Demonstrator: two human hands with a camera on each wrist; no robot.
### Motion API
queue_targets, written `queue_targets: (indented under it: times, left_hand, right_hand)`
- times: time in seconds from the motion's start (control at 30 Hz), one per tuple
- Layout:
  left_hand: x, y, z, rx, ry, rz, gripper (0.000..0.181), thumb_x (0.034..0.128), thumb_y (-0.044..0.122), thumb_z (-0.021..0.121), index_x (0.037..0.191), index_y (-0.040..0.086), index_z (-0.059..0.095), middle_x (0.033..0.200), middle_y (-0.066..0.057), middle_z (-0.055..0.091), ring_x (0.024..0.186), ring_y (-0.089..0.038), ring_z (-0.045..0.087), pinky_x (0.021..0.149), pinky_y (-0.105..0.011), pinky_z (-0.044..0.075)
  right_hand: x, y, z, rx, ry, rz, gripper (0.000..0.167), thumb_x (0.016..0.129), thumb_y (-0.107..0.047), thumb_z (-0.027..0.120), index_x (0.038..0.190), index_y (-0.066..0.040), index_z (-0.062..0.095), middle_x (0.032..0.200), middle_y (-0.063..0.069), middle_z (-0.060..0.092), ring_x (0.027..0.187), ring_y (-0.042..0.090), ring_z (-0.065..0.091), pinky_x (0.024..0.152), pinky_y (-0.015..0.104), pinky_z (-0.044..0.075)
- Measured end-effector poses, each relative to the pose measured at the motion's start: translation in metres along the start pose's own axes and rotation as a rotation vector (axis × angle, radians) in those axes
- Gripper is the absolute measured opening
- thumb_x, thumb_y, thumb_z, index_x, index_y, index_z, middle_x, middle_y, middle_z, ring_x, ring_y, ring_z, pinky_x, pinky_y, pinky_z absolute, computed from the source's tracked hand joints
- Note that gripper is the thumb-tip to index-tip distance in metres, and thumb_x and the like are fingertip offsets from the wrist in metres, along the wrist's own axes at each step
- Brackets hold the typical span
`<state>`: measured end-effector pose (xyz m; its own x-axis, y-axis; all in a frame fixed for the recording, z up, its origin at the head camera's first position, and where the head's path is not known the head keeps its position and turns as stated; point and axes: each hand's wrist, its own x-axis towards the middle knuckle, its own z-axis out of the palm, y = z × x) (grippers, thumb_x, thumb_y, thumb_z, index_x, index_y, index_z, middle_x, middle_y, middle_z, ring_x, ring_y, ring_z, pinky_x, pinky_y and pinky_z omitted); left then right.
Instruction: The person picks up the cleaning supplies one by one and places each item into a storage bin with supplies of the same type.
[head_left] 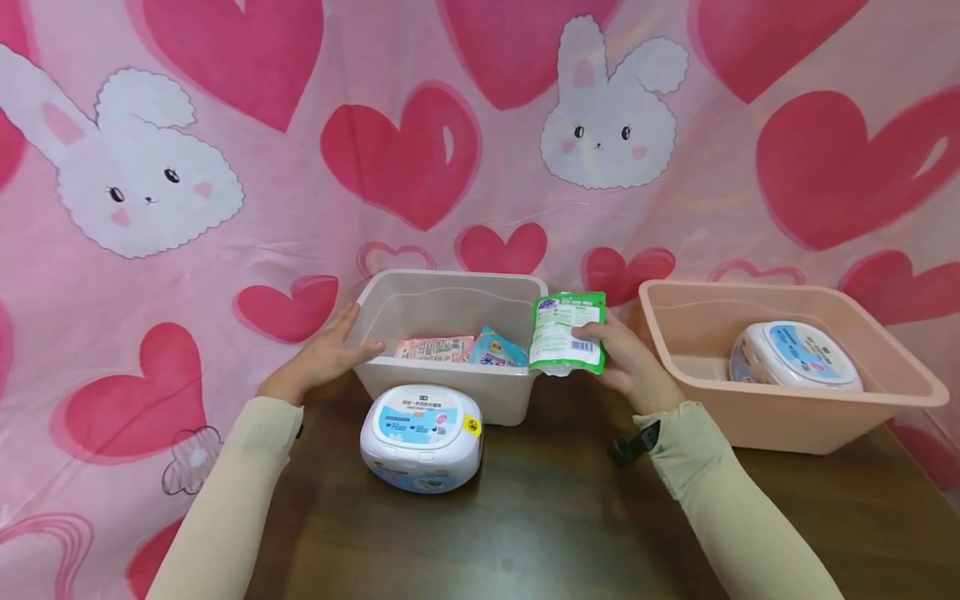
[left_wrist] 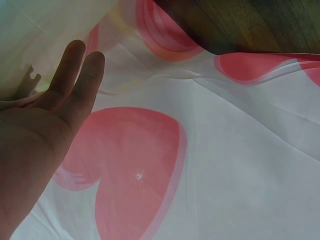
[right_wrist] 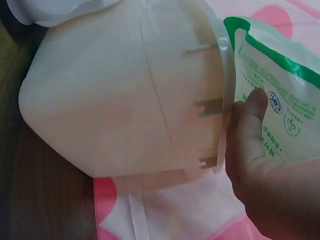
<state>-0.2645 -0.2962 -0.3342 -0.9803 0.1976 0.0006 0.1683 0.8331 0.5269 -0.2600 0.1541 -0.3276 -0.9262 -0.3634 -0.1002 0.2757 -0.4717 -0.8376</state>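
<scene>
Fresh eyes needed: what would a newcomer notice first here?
Probably the pink cloth with red hearts and white rabbits, hanging behind the table. Then the green-edged pouch held in the right hand at the right end of the grey bin, and the white tub in front of that bin.

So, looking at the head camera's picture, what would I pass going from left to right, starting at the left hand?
Left hand → pink packet in the grey bin → blue packet beside it → green-and-white packet → right hand holding that packet → white tub inside the peach bin.
</scene>
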Motion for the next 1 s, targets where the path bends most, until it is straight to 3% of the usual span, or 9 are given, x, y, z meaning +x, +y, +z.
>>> queue_targets:
  times: [0.5, 0.67, 0.8, 0.9, 1.0]
  left_hand:
    - [0.001, 0.0, 0.001, -0.009, -0.005, -0.015, 0.108, 0.0908, 0.063, 0.062, 0.163, 0.008, 0.002, 0.168, -0.017, -0.001, 0.152, -0.042, 0.001, 0.114, -0.07, 0.013]
    - [0.001, -0.001, 0.002, -0.007, -0.009, -0.013, 0.108, 0.0911, 0.063, 0.061, 0.162, 0.008, 0.003, 0.168, -0.017, 0.0, 0.152, -0.041, 0.0, 0.114, -0.069, 0.012]
    - [0.002, 0.0, 0.002, -0.012, -0.015, -0.021, 0.108, 0.0908, 0.064, 0.061, 0.163, 0.009, 0.002, 0.168, -0.017, -0.001, 0.152, -0.042, 0.001, 0.113, -0.07, 0.013]
    - [0.001, 0.0, 0.001, -0.022, -0.019, -0.028, 0.109, 0.0906, 0.064, 0.061, 0.163, 0.01, 0.001, 0.168, -0.017, -0.001, 0.152, -0.043, 0.002, 0.112, -0.072, 0.014]
    - [0.0, 0.001, 0.0, -0.03, -0.023, -0.03, 0.109, 0.0907, 0.064, 0.061, 0.163, 0.01, 0.0, 0.168, -0.017, -0.001, 0.152, -0.043, 0.002, 0.112, -0.072, 0.015]
  right_hand:
    - [0.014, -0.01, 0.013, -0.124, 0.083, 0.023, 0.068, 0.102, 0.001, 0.04, 0.161, -0.016, 0.011, 0.138, 0.014, 0.04, 0.097, 0.02, 0.063, 0.078, 0.031, 0.059]
    - [0.01, -0.016, 0.017, -0.116, 0.073, 0.04, 0.064, 0.107, -0.011, 0.041, 0.163, -0.021, 0.012, 0.151, 0.015, 0.032, 0.113, 0.022, 0.054, 0.083, 0.034, 0.058]
    - [0.002, -0.022, 0.021, -0.022, 0.03, 0.003, 0.062, 0.108, -0.022, 0.045, 0.163, -0.021, 0.015, 0.161, 0.015, 0.024, 0.132, 0.03, 0.042, 0.1, 0.042, 0.05]
    - [-0.005, -0.028, 0.026, 0.032, -0.004, -0.063, 0.056, 0.108, -0.026, 0.047, 0.16, -0.019, 0.025, 0.159, 0.016, 0.031, 0.133, 0.032, 0.044, 0.108, 0.043, 0.043]
    - [-0.011, -0.033, 0.031, 0.019, -0.037, -0.122, 0.047, 0.108, -0.025, 0.047, 0.153, -0.018, 0.037, 0.147, 0.014, 0.048, 0.122, 0.029, 0.055, 0.107, 0.043, 0.044]
